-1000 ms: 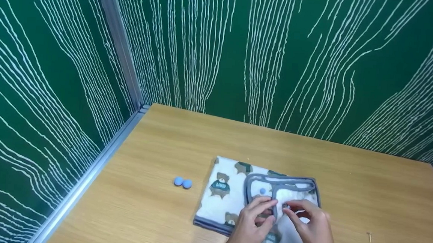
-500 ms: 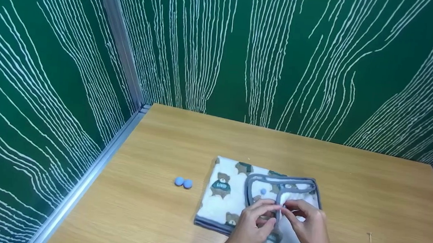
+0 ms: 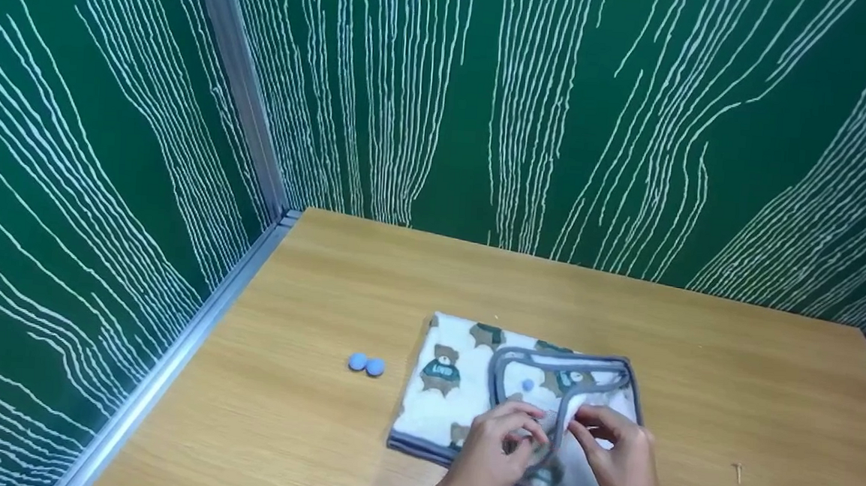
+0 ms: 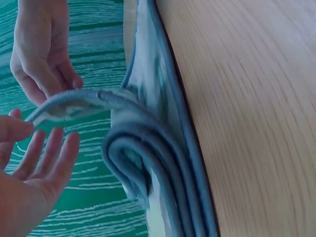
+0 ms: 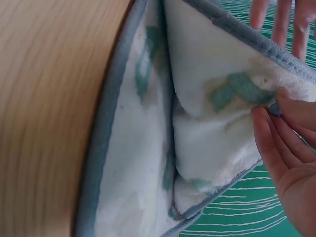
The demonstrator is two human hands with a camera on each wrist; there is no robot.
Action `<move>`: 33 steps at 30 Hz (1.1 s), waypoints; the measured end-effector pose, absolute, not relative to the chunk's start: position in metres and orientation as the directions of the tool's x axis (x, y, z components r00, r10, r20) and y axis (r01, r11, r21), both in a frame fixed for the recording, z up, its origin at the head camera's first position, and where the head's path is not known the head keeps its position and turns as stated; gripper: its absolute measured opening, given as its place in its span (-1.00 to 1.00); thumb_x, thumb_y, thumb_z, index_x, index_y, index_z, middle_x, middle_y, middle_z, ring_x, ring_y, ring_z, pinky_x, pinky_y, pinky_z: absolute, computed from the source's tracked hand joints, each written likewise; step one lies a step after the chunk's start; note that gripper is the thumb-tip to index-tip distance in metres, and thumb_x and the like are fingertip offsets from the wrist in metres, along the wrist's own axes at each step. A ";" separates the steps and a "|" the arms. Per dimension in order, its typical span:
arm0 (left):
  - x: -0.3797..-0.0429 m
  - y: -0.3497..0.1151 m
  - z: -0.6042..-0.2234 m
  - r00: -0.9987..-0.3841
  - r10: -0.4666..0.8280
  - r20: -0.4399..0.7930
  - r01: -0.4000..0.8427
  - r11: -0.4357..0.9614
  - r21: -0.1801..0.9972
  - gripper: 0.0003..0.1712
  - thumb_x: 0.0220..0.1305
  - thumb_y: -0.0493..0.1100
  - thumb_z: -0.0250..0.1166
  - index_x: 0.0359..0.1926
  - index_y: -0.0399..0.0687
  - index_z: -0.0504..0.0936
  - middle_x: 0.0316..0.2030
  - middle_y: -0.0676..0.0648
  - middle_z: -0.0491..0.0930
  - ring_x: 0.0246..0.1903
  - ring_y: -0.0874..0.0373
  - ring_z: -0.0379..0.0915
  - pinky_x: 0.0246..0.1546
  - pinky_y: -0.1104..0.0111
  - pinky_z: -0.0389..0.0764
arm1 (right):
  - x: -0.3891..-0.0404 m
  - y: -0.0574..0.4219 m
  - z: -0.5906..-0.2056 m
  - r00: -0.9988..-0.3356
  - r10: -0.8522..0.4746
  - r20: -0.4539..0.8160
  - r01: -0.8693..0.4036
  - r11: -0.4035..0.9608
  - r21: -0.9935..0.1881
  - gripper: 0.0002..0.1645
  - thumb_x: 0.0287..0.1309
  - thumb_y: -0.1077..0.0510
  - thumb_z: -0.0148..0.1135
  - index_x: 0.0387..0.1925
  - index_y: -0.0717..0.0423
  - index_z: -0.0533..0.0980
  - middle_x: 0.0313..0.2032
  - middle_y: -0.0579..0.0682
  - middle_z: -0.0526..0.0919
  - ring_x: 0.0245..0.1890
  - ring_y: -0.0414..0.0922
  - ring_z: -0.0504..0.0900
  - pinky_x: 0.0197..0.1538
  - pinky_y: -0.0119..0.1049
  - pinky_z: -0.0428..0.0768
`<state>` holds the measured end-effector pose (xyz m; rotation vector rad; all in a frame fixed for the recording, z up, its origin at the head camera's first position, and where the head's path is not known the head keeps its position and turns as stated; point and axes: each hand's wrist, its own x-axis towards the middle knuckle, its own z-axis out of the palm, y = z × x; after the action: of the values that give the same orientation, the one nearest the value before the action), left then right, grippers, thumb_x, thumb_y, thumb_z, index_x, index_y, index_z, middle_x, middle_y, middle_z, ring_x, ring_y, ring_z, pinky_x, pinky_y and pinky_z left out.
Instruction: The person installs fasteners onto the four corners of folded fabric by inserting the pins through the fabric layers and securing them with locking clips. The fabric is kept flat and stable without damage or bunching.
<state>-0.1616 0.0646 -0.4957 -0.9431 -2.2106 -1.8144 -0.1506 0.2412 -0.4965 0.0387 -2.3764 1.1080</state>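
A folded white fleece blanket [image 3: 468, 410] with bear prints and grey binding lies on the table. My right hand [image 3: 616, 442] pinches a small blue round-headed piece [image 5: 275, 108] against its raised flap [image 5: 217, 94]. Under that flap, a thin needle-like shaft [image 4: 65, 126] shows in the left wrist view. My left hand [image 3: 492, 442] is at the flap's bound edge [image 4: 74, 96]; one fingertip overlaps its end, and the other fingers [image 4: 52, 148] spread below. Another small blue round piece [image 3: 528, 385] sits on the blanket just beyond the hands.
Two blue round pieces [image 3: 366, 364] lie side by side on the wooden table [image 3: 280, 414], left of the blanket. A small gold-coloured pin-like item [image 3: 738, 472] is at the right. Green panels [image 3: 463, 124] with white wavy lines stand behind and to the left.
My left fingers have drawn back to the left from the right fingertips. The flap's edge has tilted up and curled, while my right hand stays nearly in place.
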 end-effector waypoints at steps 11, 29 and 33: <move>-0.180 0.031 -0.494 -0.852 0.217 0.476 0.520 0.254 0.816 -0.69 -0.17 -0.51 0.16 -0.46 -0.01 0.57 -0.32 0.06 0.52 -0.31 0.23 0.40 -0.47 0.41 0.49 | -0.148 0.242 -0.500 -0.854 0.181 0.488 -0.265 0.656 -0.707 -0.71 -0.35 0.43 0.38 -0.54 0.01 0.59 -0.55 -0.20 0.61 -0.53 -0.29 0.57 -0.46 -0.56 0.50; -0.219 -0.034 -0.487 -0.949 0.085 0.303 0.286 0.636 0.717 -0.67 -0.10 -0.43 0.25 -0.25 -0.06 0.60 -0.18 0.02 0.47 -0.08 0.10 0.32 -0.07 0.27 0.41 | -0.150 0.241 -0.495 -0.880 0.159 0.447 -0.244 0.658 -0.713 -0.74 -0.31 0.38 0.38 -0.49 0.00 0.61 -0.52 -0.23 0.61 -0.51 -0.29 0.56 -0.44 -0.53 0.52; -0.224 -0.043 -0.492 -0.966 0.056 0.251 0.219 0.690 0.690 -0.63 -0.12 -0.44 0.26 -0.21 -0.08 0.60 -0.16 0.02 0.45 -0.08 0.10 0.29 -0.10 0.29 0.42 | -0.150 0.241 -0.495 -0.873 0.152 0.464 -0.265 0.650 -0.712 -0.73 -0.31 0.39 0.38 -0.49 0.01 0.60 -0.52 -0.22 0.60 -0.51 -0.29 0.57 -0.44 -0.50 0.53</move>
<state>-0.2237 -0.0434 -0.4923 -0.2215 -2.6911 -1.1381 -0.1503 0.2414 -0.4955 0.0885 -2.3774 1.1358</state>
